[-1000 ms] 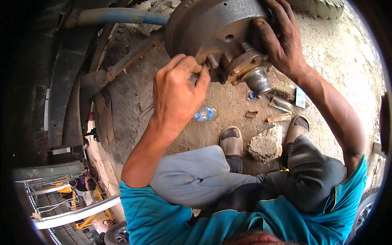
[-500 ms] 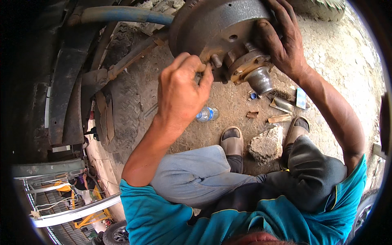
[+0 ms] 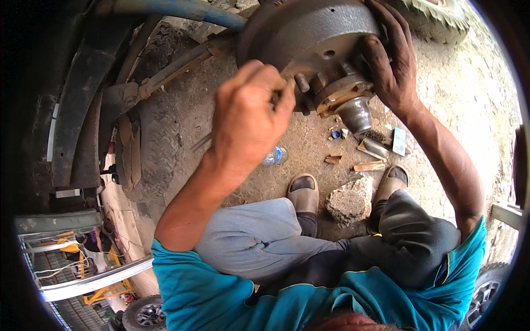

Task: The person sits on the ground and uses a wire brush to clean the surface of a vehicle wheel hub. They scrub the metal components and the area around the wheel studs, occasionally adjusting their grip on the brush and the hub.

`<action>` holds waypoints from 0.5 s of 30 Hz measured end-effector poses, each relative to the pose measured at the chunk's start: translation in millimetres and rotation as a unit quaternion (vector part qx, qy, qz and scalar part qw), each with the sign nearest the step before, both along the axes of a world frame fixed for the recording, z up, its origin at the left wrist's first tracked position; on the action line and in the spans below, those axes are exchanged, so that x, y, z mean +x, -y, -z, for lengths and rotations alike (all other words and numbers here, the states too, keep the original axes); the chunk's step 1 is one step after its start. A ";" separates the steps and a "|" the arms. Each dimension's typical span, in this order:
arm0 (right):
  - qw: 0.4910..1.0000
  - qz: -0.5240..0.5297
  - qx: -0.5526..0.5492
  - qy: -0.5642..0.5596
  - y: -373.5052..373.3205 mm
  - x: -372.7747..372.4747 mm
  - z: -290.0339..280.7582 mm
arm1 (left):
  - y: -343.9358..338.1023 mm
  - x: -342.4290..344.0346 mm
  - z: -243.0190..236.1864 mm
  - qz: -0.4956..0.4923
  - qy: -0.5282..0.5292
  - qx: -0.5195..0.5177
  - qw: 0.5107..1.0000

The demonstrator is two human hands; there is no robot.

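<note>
A rusty metal brake drum (image 3: 290,30) hangs at the top centre, with a flanged hub (image 3: 337,92), a shiny cylindrical end (image 3: 354,115) and a protruding stud (image 3: 302,83) on its face. My right hand (image 3: 395,66) grips the drum's right side, fingers bent over it. Beside the stud, my left hand (image 3: 251,113) is closed in a pinch against the drum; whatever lies between its fingertips is hidden.
A dark vehicle underside (image 3: 77,94) and blue pipe (image 3: 182,11) fill the upper left, with tyres (image 3: 436,25) around. On the ground lie a plastic bottle (image 3: 275,155), rock (image 3: 349,201), scraps (image 3: 369,165) and a light-blue packet (image 3: 398,140), near my sandalled feet.
The drum and my right hand have shifted a little rightward. My left hand has moved slightly right along with them, still pinched beside the stud, while the ground has shifted left in view.
</note>
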State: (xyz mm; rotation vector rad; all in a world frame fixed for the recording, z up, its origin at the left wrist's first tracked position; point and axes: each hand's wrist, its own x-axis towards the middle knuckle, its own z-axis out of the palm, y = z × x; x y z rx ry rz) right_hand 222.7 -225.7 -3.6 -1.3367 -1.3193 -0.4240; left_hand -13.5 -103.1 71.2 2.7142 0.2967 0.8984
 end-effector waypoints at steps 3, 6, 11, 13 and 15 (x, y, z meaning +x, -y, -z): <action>0.996 0.063 -0.013 0.057 2.9 -6.8 -2.2 | 4.6 -2.0 -1.0 -0.032 -0.045 -0.022 0.998; 0.998 0.047 -0.031 0.038 1.8 -3.6 0.9 | 1.4 0.3 -5.8 -0.018 -0.012 -0.007 1.000; 0.997 0.052 -0.042 0.039 4.1 -3.1 2.0 | 1.6 1.1 -9.5 -0.021 -0.043 0.017 0.999; 0.998 0.044 -0.035 0.040 0.3 -4.2 0.8 | -0.1 3.5 -22.1 -0.011 -0.025 0.034 0.999; 0.999 0.035 -0.031 0.009 -0.1 -4.8 -1.1 | 1.9 4.7 -18.6 -0.020 -0.046 0.040 0.998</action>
